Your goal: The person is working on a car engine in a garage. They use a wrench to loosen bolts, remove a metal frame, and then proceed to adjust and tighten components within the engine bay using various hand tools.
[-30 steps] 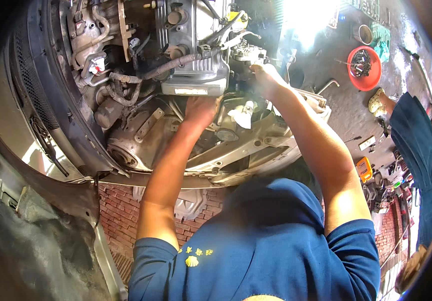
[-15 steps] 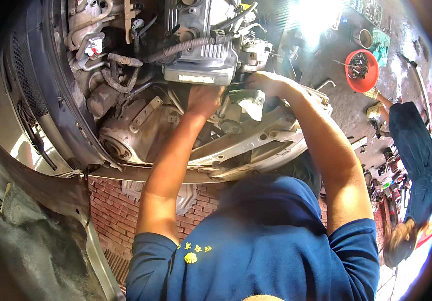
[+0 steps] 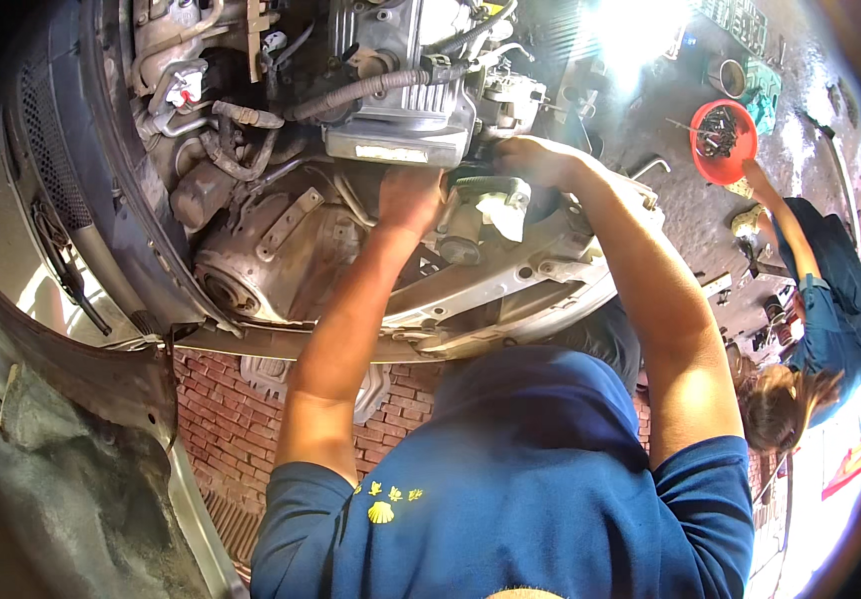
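Observation:
Both my arms reach over the front of a car into its engine bay. My left hand (image 3: 413, 198) is below the front edge of the grey engine cover (image 3: 400, 145), and its fingers are hidden under it. Farther right, my right hand (image 3: 535, 160) is bent down beside the engine, near a metal engine part (image 3: 510, 105); its fingertips are out of sight too. Between the hands sits a dark round-ended part with a white piece (image 3: 502, 215) on it. A ribbed hose (image 3: 360, 98) crosses above the cover.
The metal front crossmember (image 3: 480, 290) curves beneath my forearms. An open car door (image 3: 81, 479) stands at lower left over brick paving (image 3: 226, 419). At right, a co-worker (image 3: 830, 299) leans toward a red bowl (image 3: 723, 142) of metal parts. Tools (image 3: 780, 309) lie on the floor.
The co-worker at right has bent farther in, and an arm now reaches to the red bowl. My hands stay in nearly the same places.

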A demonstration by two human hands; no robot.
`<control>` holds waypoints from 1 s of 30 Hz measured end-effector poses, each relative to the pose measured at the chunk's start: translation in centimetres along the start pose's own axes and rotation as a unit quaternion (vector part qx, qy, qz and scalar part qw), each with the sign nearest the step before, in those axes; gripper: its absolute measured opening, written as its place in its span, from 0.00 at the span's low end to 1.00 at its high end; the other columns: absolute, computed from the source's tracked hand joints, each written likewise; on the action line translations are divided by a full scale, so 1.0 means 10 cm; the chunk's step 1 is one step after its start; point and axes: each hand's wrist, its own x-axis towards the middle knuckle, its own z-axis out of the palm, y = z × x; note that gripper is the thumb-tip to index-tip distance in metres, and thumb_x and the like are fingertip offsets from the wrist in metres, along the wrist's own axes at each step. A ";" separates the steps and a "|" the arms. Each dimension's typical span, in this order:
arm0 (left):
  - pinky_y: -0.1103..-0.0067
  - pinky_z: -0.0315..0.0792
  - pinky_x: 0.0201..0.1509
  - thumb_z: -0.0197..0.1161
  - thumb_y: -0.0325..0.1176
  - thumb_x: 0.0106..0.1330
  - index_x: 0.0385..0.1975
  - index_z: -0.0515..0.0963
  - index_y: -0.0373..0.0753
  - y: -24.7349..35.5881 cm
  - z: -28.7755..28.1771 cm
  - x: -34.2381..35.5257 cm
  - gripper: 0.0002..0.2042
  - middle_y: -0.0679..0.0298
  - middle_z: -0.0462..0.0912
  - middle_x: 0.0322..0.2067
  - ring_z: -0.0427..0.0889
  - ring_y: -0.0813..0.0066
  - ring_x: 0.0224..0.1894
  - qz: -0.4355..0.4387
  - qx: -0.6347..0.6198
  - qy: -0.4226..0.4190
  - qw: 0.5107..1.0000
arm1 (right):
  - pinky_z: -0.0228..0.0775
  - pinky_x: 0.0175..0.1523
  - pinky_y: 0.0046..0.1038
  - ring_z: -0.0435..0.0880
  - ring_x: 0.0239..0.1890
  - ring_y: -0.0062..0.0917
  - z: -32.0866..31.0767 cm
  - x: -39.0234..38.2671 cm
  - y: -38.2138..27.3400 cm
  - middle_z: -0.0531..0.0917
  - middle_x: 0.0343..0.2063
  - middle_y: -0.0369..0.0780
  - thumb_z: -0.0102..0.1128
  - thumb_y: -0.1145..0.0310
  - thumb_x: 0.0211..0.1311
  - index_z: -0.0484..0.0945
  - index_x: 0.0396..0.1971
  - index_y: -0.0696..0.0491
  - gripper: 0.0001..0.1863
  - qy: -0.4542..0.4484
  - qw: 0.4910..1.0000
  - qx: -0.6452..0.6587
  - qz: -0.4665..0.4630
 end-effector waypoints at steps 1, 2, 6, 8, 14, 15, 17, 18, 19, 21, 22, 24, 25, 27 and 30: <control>0.55 0.79 0.48 0.61 0.42 0.69 0.42 0.87 0.46 -0.04 0.01 -0.03 0.11 0.52 0.89 0.37 0.87 0.45 0.42 -0.016 -0.038 0.016 0.999 | 0.74 0.60 0.37 0.82 0.52 0.41 -0.04 0.03 -0.14 0.82 0.52 0.48 0.57 0.67 0.68 0.82 0.52 0.59 0.17 -0.004 1.000 0.000 -0.003; 0.55 0.79 0.48 0.61 0.42 0.69 0.42 0.87 0.46 -0.07 0.02 -0.06 0.11 0.52 0.89 0.37 0.87 0.45 0.42 -0.021 -0.037 0.017 0.999 | 0.75 0.58 0.37 0.82 0.50 0.40 -0.07 0.05 -0.30 0.82 0.50 0.48 0.56 0.68 0.70 0.82 0.50 0.59 0.15 0.017 0.992 0.108 0.066; 0.57 0.79 0.49 0.65 0.39 0.68 0.42 0.87 0.40 0.10 -0.23 -0.02 0.11 0.48 0.88 0.38 0.87 0.45 0.44 -0.090 -0.107 -0.112 0.984 | 0.75 0.57 0.35 0.82 0.48 0.39 0.02 -0.03 -0.08 0.82 0.47 0.47 0.56 0.70 0.68 0.82 0.46 0.60 0.12 0.053 0.992 0.113 0.028; 0.63 0.79 0.52 0.67 0.39 0.69 0.47 0.87 0.42 0.07 -0.21 -0.04 0.13 0.47 0.88 0.40 0.88 0.49 0.46 -0.131 -0.261 -0.088 0.952 | 0.75 0.57 0.35 0.82 0.49 0.39 0.07 -0.05 0.13 0.82 0.48 0.47 0.57 0.71 0.67 0.82 0.44 0.60 0.12 0.076 0.996 0.011 -0.052; 0.70 0.80 0.55 0.70 0.28 0.69 0.56 0.81 0.29 -0.11 -0.14 0.00 0.18 0.62 0.88 0.49 0.87 0.66 0.53 -0.204 -0.436 -0.031 0.876 | 0.75 0.64 0.35 0.79 0.59 0.40 0.07 -0.12 0.15 0.80 0.56 0.47 0.59 0.70 0.64 0.83 0.47 0.56 0.14 0.096 0.988 -0.047 -0.112; 0.69 0.82 0.57 0.68 0.27 0.70 0.60 0.78 0.30 -0.16 -0.11 0.00 0.19 0.59 0.87 0.52 0.86 0.63 0.54 -0.246 -0.542 -0.013 0.803 | 0.74 0.65 0.35 0.79 0.61 0.39 -0.01 -0.08 0.01 0.80 0.57 0.47 0.60 0.69 0.64 0.84 0.49 0.56 0.15 0.081 0.990 -0.066 -0.095; 0.67 0.83 0.58 0.66 0.25 0.72 0.63 0.75 0.32 -0.21 -0.06 0.00 0.21 0.57 0.85 0.54 0.86 0.61 0.56 -0.284 -0.640 0.006 0.714 | 0.73 0.66 0.33 0.80 0.60 0.37 -0.17 -0.02 -0.36 0.80 0.59 0.47 0.58 0.67 0.67 0.83 0.52 0.57 0.17 0.052 0.993 0.062 0.081; 0.64 0.84 0.60 0.63 0.23 0.73 0.65 0.72 0.33 -0.20 -0.06 0.02 0.21 0.55 0.83 0.56 0.85 0.58 0.57 -0.296 -0.678 0.028 0.672 | 0.73 0.66 0.33 0.80 0.59 0.36 -0.18 -0.04 -0.40 0.81 0.59 0.47 0.58 0.66 0.68 0.83 0.53 0.57 0.18 0.042 0.977 0.136 0.160; 0.62 0.85 0.61 0.61 0.21 0.73 0.66 0.69 0.33 -0.18 -0.06 0.04 0.22 0.54 0.81 0.58 0.84 0.56 0.58 -0.307 -0.714 0.050 0.627 | 0.73 0.65 0.33 0.81 0.59 0.35 -0.20 -0.05 -0.45 0.81 0.59 0.47 0.57 0.65 0.69 0.83 0.53 0.57 0.18 0.042 0.948 0.206 0.240; 0.61 0.85 0.61 0.60 0.22 0.74 0.66 0.69 0.34 -0.14 -0.06 0.07 0.21 0.54 0.80 0.59 0.84 0.56 0.58 -0.322 -0.733 0.062 0.596 | 0.73 0.63 0.32 0.83 0.55 0.33 -0.19 -0.10 -0.46 0.84 0.55 0.47 0.55 0.62 0.71 0.83 0.55 0.59 0.21 0.074 0.952 0.211 0.210; 0.61 0.85 0.61 0.60 0.22 0.75 0.66 0.69 0.34 -0.11 -0.06 0.07 0.21 0.53 0.79 0.60 0.85 0.56 0.58 -0.338 -0.750 0.075 0.564 | 0.74 0.62 0.32 0.84 0.54 0.33 -0.20 -0.12 -0.48 0.85 0.53 0.47 0.54 0.61 0.71 0.82 0.55 0.59 0.21 0.085 0.953 0.212 0.200; 0.60 0.85 0.61 0.60 0.23 0.75 0.66 0.69 0.34 -0.05 -0.06 0.08 0.20 0.53 0.79 0.60 0.84 0.56 0.58 -0.347 -0.746 0.085 0.562 | 0.75 0.59 0.32 0.86 0.49 0.33 -0.28 -0.19 -0.57 0.87 0.47 0.46 0.55 0.61 0.72 0.84 0.52 0.59 0.20 0.100 0.948 0.180 0.243; 0.60 0.85 0.62 0.60 0.23 0.76 0.65 0.69 0.34 -0.02 -0.07 0.08 0.20 0.53 0.80 0.60 0.84 0.56 0.58 -0.357 -0.743 0.096 0.558 | 0.76 0.57 0.31 0.87 0.47 0.33 -0.32 -0.21 -0.63 0.88 0.43 0.46 0.55 0.62 0.72 0.85 0.50 0.60 0.19 0.112 0.938 0.174 0.279; 0.59 0.85 0.62 0.60 0.23 0.76 0.66 0.69 0.35 0.07 -0.08 0.10 0.20 0.54 0.80 0.59 0.84 0.56 0.58 -0.361 -0.736 0.114 0.562 | 0.76 0.57 0.32 0.87 0.48 0.33 -0.22 -0.38 -0.85 0.88 0.44 0.47 0.55 0.63 0.72 0.85 0.48 0.60 0.18 0.235 0.925 0.165 0.250; 0.59 0.85 0.61 0.61 0.20 0.74 0.68 0.67 0.39 0.21 -0.08 0.10 0.24 0.55 0.77 0.63 0.82 0.56 0.61 -0.361 -0.727 0.128 0.569 | 0.75 0.58 0.35 0.87 0.50 0.37 -0.16 -0.74 -0.97 0.88 0.45 0.48 0.56 0.65 0.70 0.84 0.47 0.60 0.16 0.347 0.906 0.115 0.212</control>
